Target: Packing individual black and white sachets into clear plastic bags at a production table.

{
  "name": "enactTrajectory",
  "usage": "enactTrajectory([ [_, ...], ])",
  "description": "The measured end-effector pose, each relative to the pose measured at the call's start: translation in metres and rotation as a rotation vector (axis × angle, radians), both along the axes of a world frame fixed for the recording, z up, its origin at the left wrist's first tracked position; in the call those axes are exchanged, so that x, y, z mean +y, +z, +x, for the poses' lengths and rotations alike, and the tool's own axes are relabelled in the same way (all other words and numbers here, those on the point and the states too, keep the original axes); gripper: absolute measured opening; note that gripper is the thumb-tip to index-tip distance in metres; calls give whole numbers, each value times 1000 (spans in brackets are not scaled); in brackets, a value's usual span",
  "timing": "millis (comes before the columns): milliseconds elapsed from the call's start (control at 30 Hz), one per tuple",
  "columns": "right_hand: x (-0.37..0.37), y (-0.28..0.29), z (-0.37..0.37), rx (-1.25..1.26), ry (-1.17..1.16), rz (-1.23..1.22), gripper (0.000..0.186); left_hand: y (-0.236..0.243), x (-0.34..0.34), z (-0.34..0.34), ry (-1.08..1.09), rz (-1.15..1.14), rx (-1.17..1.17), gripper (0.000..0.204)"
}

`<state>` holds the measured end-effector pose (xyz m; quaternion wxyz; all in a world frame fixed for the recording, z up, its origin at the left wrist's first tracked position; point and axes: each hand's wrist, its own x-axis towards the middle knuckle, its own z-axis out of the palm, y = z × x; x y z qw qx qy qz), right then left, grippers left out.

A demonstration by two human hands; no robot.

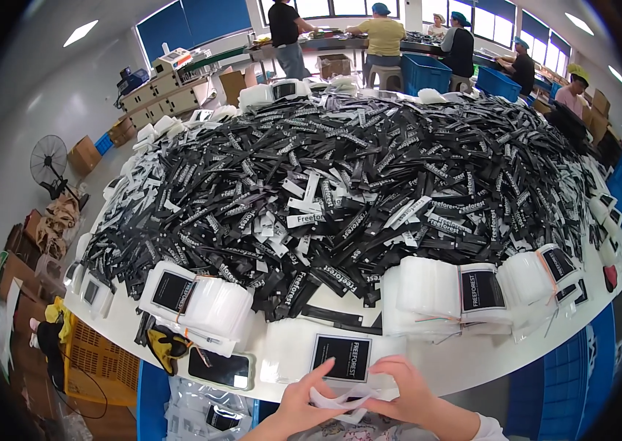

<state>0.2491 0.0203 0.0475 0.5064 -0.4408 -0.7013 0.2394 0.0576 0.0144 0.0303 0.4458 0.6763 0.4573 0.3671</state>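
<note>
1. We hold a thin white sleeve point(342, 399) at the near edge of the tabletop point(436, 377), the grip of our left hand point(300, 402) and of our right hand point(405, 395) each closed on it.
2. Just beyond our fingers, a white bag with a black label point(340, 358) lies flat.
3. We face a heap of black and white strips point(340, 198), a dark-screened phone point(220, 369) near our left.

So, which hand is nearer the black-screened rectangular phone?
Left. The left hand is right of the black-screened rectangular phone and lower in the picture; the right hand is farther right.
</note>
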Motion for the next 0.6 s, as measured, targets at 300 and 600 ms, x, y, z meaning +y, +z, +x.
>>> enactTrajectory([
  [300,-4,-16,-2,-67,286,-91,12,4,-3,-6,9,-164,-299,11],
  [600,38,-12,-26,-341,544,21,16,17,-11,-97,-127,-5,-112,22],
])
